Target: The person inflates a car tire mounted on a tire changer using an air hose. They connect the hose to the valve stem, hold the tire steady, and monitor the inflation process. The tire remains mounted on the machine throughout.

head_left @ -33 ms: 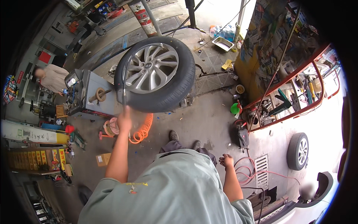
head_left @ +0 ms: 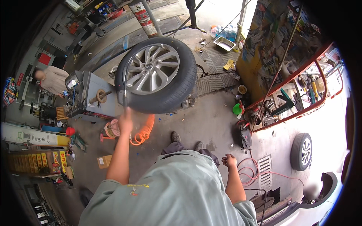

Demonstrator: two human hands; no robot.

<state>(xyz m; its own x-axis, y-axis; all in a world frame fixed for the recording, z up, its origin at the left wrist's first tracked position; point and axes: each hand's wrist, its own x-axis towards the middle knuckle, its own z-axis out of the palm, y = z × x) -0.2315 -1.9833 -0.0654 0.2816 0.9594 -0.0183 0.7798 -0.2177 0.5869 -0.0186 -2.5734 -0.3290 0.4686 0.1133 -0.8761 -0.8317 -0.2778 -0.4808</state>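
Note:
A large car wheel [head_left: 162, 100], with a black tire and silver multi-spoke rim, lies tilted in front of me. My left hand [head_left: 125, 123] is closed around a tire inflator [head_left: 125, 98] at the wheel's near left side. Its thin dark hose curves up over the tire and along the rim; the grip is blurred and mostly hidden by my fingers. An orange coiled air hose [head_left: 145, 132] hangs just below that hand. My right hand [head_left: 229, 161] is low at my side, holding nothing, its fingers loosely bent and apart.
To the left stands a grey wheel-balancing machine [head_left: 98, 98] with a shaft; a person [head_left: 54, 79] is beyond it. A red-framed tool rack [head_left: 290, 109] is on the right. Another wheel [head_left: 301, 151], a floor grate [head_left: 265, 173] and a loose red hose [head_left: 245, 175] lie lower right.

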